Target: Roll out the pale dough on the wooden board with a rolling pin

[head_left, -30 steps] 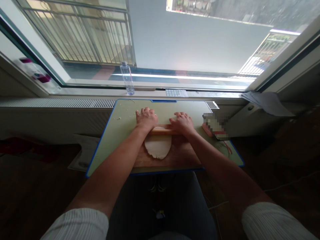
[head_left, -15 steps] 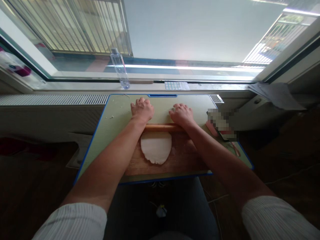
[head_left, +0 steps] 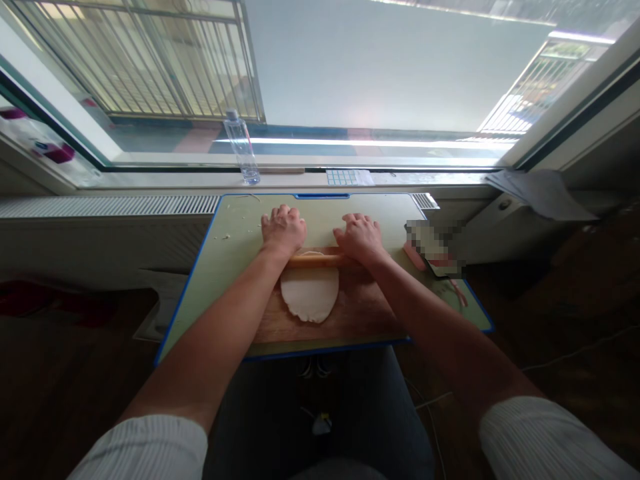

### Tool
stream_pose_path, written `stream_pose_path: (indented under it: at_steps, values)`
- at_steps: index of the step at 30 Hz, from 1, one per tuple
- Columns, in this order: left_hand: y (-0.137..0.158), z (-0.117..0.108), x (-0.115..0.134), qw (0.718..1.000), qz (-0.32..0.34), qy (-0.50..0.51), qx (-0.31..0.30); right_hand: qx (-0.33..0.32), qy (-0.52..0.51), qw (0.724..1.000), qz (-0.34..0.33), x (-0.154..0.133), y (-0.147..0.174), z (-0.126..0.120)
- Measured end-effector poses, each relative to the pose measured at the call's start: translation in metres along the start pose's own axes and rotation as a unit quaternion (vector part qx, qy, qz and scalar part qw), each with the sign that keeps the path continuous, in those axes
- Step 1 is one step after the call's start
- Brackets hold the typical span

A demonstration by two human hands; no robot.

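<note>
A pale, flattened sheet of dough (head_left: 310,297) lies on a brown wooden board (head_left: 365,310). Across its far part runs a wooden rolling pin (head_left: 317,261), and a thin strip of dough shows beyond it. The heel of my left hand (head_left: 284,230) presses on the pin's left part, and my right hand (head_left: 361,235) rests likewise on the right. Both hands have their fingers loosely bent forward past the pin, not wrapped round it. The pin's ends are hidden under my hands and wrists.
Beneath the board is a pale green table (head_left: 240,260) with a blue edge, with dough crumbs at left. A blurred-out phone-like object (head_left: 435,250) sits at right. A plastic bottle (head_left: 243,150) and a gridded sheet (head_left: 347,177) are on the windowsill.
The rolling pin has come slightly nearer me over the dough, uncovering a strip of its far edge. Both hands remain on the pin. The whole view has shifted a little.
</note>
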State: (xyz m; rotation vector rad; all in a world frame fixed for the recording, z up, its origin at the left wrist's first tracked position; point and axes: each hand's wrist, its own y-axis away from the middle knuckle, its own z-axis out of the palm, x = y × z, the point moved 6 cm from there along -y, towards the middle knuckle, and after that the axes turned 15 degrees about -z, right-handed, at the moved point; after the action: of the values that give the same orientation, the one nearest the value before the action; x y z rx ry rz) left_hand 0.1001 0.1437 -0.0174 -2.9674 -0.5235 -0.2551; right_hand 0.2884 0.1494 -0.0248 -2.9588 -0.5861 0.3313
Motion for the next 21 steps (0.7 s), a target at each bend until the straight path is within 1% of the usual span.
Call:
stream_pose_path:
  at_steps: [4, 9, 16, 21]
  values:
    - [0.014, -0.004, -0.001, 1.0, 0.017, 0.0, 0.007, -0.023, -0.016, 1.0, 0.008, -0.004, 0.014, -0.001]
    - [0.028, -0.007, -0.002, 0.999, 0.036, 0.002, 0.002, -0.051, -0.023, 0.998, 0.014, -0.008, 0.029, -0.001]
    - [0.046, -0.004, -0.012, 0.999, 0.007, 0.001, -0.045, -0.051, -0.017, 0.998, 0.013, -0.016, 0.052, -0.004]
    - [0.057, -0.002, -0.017, 0.998, 0.008, 0.0, -0.06, -0.072, -0.004, 0.997, 0.012, -0.025, 0.069, -0.007]
